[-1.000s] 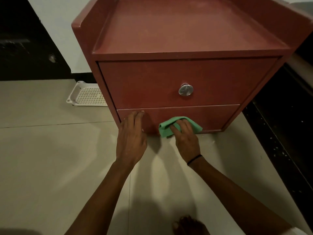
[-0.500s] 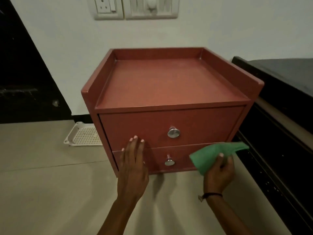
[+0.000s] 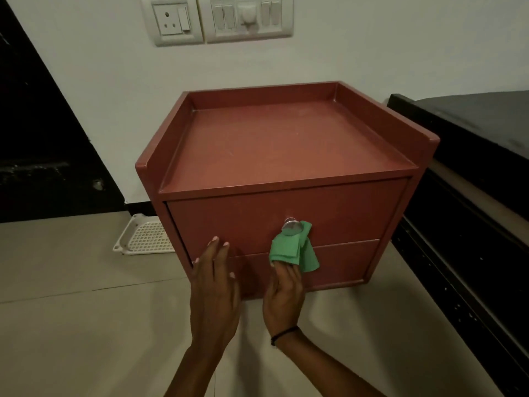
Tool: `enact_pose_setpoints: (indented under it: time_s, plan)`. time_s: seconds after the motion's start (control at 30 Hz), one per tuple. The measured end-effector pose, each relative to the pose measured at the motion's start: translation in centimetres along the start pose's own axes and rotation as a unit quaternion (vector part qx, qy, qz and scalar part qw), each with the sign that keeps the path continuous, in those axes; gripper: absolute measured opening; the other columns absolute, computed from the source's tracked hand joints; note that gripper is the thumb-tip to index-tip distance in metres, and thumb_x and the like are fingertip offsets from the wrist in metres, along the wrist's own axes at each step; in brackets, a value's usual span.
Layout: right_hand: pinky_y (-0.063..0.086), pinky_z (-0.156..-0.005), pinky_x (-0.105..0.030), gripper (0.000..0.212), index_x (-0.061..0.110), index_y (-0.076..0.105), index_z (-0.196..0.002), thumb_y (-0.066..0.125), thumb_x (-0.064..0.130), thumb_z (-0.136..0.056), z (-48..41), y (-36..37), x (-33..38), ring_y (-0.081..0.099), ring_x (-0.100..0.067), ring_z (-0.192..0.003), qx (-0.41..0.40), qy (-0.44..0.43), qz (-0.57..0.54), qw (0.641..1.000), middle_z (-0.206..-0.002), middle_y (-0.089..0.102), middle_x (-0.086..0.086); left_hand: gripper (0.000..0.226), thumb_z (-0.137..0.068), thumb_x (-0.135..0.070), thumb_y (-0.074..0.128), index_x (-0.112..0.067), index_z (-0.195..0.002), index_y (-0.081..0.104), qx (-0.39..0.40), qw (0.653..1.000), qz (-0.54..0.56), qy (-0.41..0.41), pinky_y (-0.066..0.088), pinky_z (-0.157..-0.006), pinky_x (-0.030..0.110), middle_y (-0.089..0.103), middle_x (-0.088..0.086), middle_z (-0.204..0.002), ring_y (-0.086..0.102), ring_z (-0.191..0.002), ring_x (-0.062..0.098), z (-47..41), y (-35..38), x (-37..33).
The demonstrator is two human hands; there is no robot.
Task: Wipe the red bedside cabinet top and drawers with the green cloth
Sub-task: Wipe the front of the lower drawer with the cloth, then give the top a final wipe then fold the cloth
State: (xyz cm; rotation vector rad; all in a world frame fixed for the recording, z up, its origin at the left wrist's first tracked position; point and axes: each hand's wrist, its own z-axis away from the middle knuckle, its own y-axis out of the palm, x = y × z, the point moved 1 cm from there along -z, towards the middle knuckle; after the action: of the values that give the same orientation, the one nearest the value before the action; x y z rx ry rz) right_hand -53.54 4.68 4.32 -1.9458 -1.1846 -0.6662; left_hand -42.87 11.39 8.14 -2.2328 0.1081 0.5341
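Note:
The red bedside cabinet (image 3: 286, 156) stands on the floor against a white wall, with a rimmed top and two shut drawers. My right hand (image 3: 284, 299) holds the folded green cloth (image 3: 294, 250) against the upper drawer front, just under its round metal knob (image 3: 292, 227). The cloth covers the lower drawer's knob. My left hand (image 3: 214, 285) rests flat with fingers spread on the left part of the drawer fronts, at the seam between the two drawers.
A white perforated plastic tray (image 3: 146, 234) lies on the floor left of the cabinet. A dark bed frame (image 3: 469, 196) runs along the right side. A socket and switch panel (image 3: 217, 18) sit on the wall above. Beige floor tiles (image 3: 71, 325) spread around me.
The view has lifted from the lower drawer to the whole cabinet. My right hand carried the cloth from the lower drawer out to the right, then back to the upper drawer's knob. My left hand stayed put.

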Motion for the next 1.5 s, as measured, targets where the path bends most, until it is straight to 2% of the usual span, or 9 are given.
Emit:
enact_pose_setpoints:
  time_s: [0.13, 0.4, 0.57, 0.77, 0.87, 1.03, 1.17, 1.3, 1.5]
  plan:
    - [0.033, -0.115, -0.017, 0.05, 0.019, 0.055, -0.138, 0.063, 0.003, -0.091, 1.6, 1.4, 1.5, 0.04, -0.023, -0.144, 0.175, -0.191, 0.023, 0.966, -0.14, 0.059, 0.006, 0.051, -0.095, -0.007, 0.04, -0.009, -0.146, 0.041, -0.006, 0.997, 0.058, -0.058, 0.046, -0.107, 0.052, 0.036, 0.005, -0.156, 0.042, -0.141, 0.024, 0.0, 0.2, -0.6]
    - [0.057, -0.089, -0.035, 0.057, 0.023, 0.058, -0.136, 0.059, 0.004, -0.082, -2.7, -1.5, 0.8, 0.061, -0.016, -0.12, 0.214, -0.278, 0.151, 0.924, -0.138, 0.061, 0.01, 0.06, -0.092, -0.016, 0.057, -0.031, -0.145, 0.031, 0.011, 0.986, 0.12, -0.117, 0.038, -0.058, 0.009, 0.043, -0.011, -0.145, 0.066, -0.097, 0.017, 0.2, -1.1, 0.3]
    - [0.049, -0.104, -0.039, 0.061, 0.01, 0.064, -0.131, 0.055, -0.021, -0.079, -2.5, -5.9, -3.7, 0.056, -0.022, -0.13, 0.143, -0.116, 0.132, 0.974, -0.138, 0.06, -0.005, 0.058, -0.095, -0.02, 0.059, -0.031, -0.147, 0.036, 0.011, 0.992, 0.093, -0.08, 0.05, -0.065, 0.025, 0.051, -0.007, -0.143, 0.068, -0.097, 0.019, -0.3, -1.7, -0.8]
    - [0.046, -0.072, -0.028, 0.031, 0.005, 0.068, -0.114, 0.049, 0.023, -0.098, -7.0, -13.0, -5.1, 0.065, -0.025, -0.086, -0.114, 0.178, 0.023, 0.977, -0.1, 0.071, -0.022, 0.052, -0.096, -0.017, 0.058, -0.028, -0.145, 0.042, 0.015, 0.99, 0.116, -0.083, 0.037, -0.059, 0.005, 0.054, -0.007, -0.136, 0.063, -0.089, 0.007, -0.9, -2.1, -1.6]
    - [0.041, -0.065, -0.011, 0.034, 0.009, 0.063, -0.101, 0.043, 0.035, -0.098, -10.4, -15.9, -2.7, 0.056, -0.002, -0.071, -0.179, 0.117, -0.021, 0.977, -0.091, 0.069, -0.02, 0.05, -0.095, -0.013, 0.06, -0.026, -0.141, 0.046, 0.008, 0.99, 0.123, -0.073, 0.034, -0.057, 0.001, 0.056, -0.01, -0.131, 0.055, -0.09, -0.001, -1.6, -2.4, -2.5]
    - [0.039, -0.063, -0.03, 0.027, 0.008, 0.065, -0.11, 0.046, 0.026, -0.103, -16.9, -18.4, 3.3, 0.055, -0.027, -0.066, -0.233, -0.029, 0.049, 0.971, -0.08, 0.065, -0.019, 0.043, -0.094, -0.007, 0.059, -0.023, -0.133, 0.052, -0.049, 0.986, 0.153, -0.056, 0.044, -0.079, 0.01, 0.061, -0.008, -0.121, 0.062, -0.102, 0.006, -3.0, -2.5, -3.5]
    - [0.053, -0.063, -0.039, 0.026, 0.015, 0.063, -0.117, 0.046, 0.019, -0.099, -21.5, -17.3, 7.6, 0.066, -0.038, -0.075, -0.128, -0.155, 0.206, 0.958, -0.093, 0.071, -0.017, 0.04, -0.092, -0.001, 0.061, -0.017, -0.128, 0.057, -0.088, 0.981, 0.167, -0.038, 0.052, -0.08, 0.022, 0.063, -0.002, -0.114, 0.065, -0.097, 0.015, -3.8, -2.3, -4.0]
    - [0.057, -0.074, -0.044, 0.034, 0.013, 0.068, -0.113, 0.04, 0.029, -0.1, -25.3, -12.3, 9.7, 0.067, -0.041, -0.088, 0.15, -0.108, 0.353, 0.917, -0.097, 0.069, -0.021, 0.034, -0.088, -0.001, 0.06, -0.014, -0.12, 0.059, -0.119, 0.983, 0.143, 0.012, 0.045, -0.079, 0.011, 0.065, 0.001, -0.105, 0.067, -0.087, 0.017, -4.1, -2.2, -3.8]
    - [0.048, -0.093, -0.044, 0.033, 0.005, 0.062, -0.119, 0.041, 0.006, -0.094, -21.2, -0.8, 15.9, 0.059, -0.039, -0.115, 0.303, -0.103, 0.278, 0.906, -0.122, 0.063, -0.02, 0.026, -0.091, -0.017, 0.05, -0.02, -0.116, 0.054, -0.175, 0.977, 0.125, -0.011, 0.049, -0.068, 0.021, 0.063, -0.002, -0.104, 0.066, -0.087, 0.017, -4.0, -1.9, -2.8]
